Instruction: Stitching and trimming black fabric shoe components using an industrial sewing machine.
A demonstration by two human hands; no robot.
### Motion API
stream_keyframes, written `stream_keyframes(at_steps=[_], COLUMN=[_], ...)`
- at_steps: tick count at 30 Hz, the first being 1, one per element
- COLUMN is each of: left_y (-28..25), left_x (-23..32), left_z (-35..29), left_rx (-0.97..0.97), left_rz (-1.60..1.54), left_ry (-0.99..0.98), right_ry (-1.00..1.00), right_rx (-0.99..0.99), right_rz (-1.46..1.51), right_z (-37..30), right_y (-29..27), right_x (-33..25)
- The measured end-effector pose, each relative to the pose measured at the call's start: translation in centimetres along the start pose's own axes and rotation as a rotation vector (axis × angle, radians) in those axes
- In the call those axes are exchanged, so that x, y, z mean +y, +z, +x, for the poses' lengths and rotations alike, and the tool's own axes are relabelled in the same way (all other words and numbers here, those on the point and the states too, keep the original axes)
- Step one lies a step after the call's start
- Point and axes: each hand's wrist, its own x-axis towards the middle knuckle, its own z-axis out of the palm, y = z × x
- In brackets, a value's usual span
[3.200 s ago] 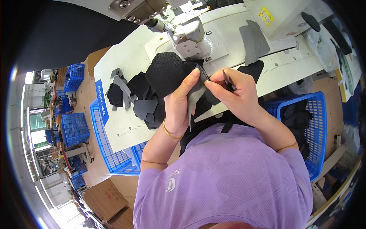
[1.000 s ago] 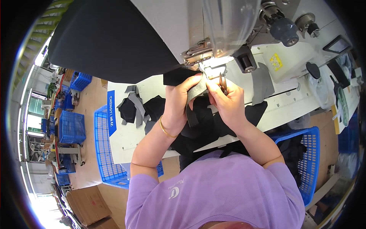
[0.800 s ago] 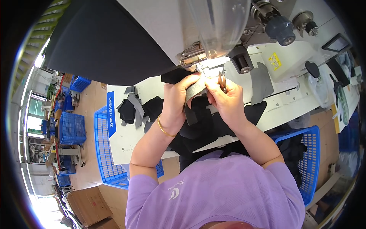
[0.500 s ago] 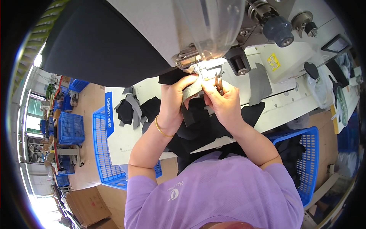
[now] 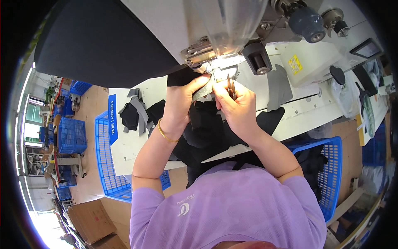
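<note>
Under the needle area of a sewing machine [image 5: 207, 56], both my hands are close together at a grey fabric piece [image 5: 203, 92]. My left hand [image 5: 180, 101], with a gold bangle at the wrist, is closed on the grey piece, thumb stretched toward the presser foot. My right hand [image 5: 239, 108] is closed around small thread snips [image 5: 231, 89], their points sticking up past the fingers. Its thumb and fingertip pinch close to the fabric's right edge; whether they grip it is hidden. Black fabric pieces [image 5: 205, 133] hang below my hands over the table's near edge.
Black and grey cut pieces [image 5: 134, 114] lie on the white machine table [image 5: 124, 155] at left. A grey piece [image 5: 278, 89] lies at right. Blue baskets stand below, one at left [image 5: 103, 157] and one at right [image 5: 333, 178] holding dark fabric. A dark panel [image 5: 99, 45] fills the upper left.
The view has shifted slightly. The grey fabric piece lies flatter near the presser foot, and the fold hanging below it shows less. Both hands keep their holds; the snips point more upright.
</note>
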Motion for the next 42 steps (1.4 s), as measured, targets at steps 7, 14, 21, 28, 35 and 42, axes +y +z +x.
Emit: stream_keyframes(at_steps=[7,14,21,28,35,42], left_y=[-1.5,-1.4,-1.7,-2.0,-2.5,-1.5], left_x=[-0.1,0.3,0.2,-0.4,-0.5,-0.3], left_z=[0.3,0.2,0.1,0.6,0.6,0.2], left_rx=[-0.135,-0.149,-0.140,-0.149,-0.110,-0.141], left_rz=[-0.028,0.008,0.147,0.010,-0.014,-0.025], left_ry=[-0.137,-0.183,-0.071,-0.115,-0.189,-0.058], right_ry=[0.059,0.139,0.070,0.014,-0.038,0.093], right_rx=[-0.051,-0.068,0.007,0.002,-0.001,0.040], right_rz=[0.098,0.154,0.157,0.079,0.065,0.128], right_z=[-0.3,-0.3,-0.1,0.0,0.1,-0.2], right_y=[-0.5,-0.9,0.1,-0.3,-0.2,0.1], right_x=[0.6,0.7,0.8,0.1,-0.2,-0.5])
